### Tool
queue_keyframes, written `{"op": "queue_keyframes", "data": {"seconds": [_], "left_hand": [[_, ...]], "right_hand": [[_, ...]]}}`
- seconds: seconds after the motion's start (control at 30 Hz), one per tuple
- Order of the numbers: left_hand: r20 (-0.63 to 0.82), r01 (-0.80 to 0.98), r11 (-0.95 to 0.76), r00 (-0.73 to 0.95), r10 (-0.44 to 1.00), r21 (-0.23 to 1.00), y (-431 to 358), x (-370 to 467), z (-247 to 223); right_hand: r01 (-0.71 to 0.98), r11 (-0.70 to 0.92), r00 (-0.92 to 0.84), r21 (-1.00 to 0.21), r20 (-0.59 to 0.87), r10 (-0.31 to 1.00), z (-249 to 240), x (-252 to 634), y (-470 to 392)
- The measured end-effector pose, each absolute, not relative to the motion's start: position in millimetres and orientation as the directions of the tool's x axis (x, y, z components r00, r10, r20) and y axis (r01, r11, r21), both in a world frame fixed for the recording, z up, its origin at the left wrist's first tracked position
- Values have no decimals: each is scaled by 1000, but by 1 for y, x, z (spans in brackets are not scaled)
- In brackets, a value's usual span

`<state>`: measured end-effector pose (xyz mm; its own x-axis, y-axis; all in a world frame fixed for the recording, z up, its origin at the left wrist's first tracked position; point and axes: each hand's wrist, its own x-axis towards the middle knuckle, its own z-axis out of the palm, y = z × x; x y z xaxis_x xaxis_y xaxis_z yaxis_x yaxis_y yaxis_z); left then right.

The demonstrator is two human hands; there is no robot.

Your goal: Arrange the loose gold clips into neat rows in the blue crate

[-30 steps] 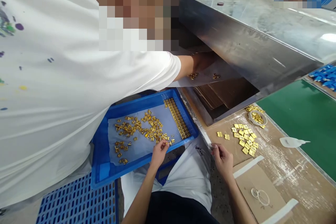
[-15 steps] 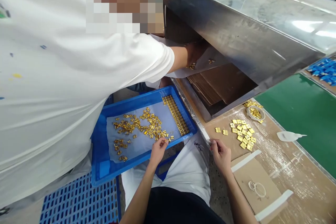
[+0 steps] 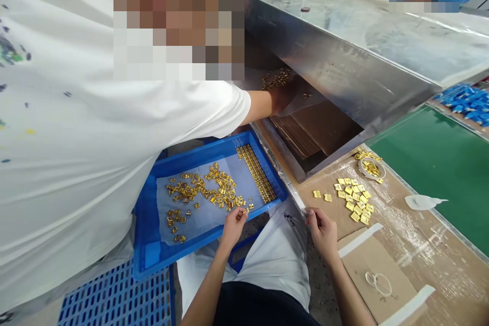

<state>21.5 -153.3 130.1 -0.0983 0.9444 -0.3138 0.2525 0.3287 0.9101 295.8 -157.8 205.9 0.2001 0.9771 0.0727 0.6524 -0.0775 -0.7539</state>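
My left hand is closed in a pinch on a small gold-coloured metal piece, at the near rim of the blue tray. Loose gold pieces lie scattered on white paper in the tray, and tight rows of them fill its right end. My right hand is closed beside the table's edge, thumb against fingers; whatever is between them, if anything, is too small to make out. Flat gold squares lie on the cardboard-covered table beyond it.
A co-worker in a white shirt reaches into the metal housing, where more gold pieces lie. A tape roll with gold pieces, a white nozzle bottle, a green belt and taped cardboard are on the right.
The view has tilted up slightly, so things sit lower. The co-worker's arm has shifted inside the housing, showing more gold pieces there. My hands keep nearly the same places and grips.
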Motion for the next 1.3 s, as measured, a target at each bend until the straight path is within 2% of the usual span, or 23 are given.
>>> {"op": "queue_keyframes", "data": {"seconds": [1.3], "left_hand": [[-331,213,348,-112,937,913,-157,22,145]], "right_hand": [[642,-76,208,-763,78,975,208,293,-158]]}}
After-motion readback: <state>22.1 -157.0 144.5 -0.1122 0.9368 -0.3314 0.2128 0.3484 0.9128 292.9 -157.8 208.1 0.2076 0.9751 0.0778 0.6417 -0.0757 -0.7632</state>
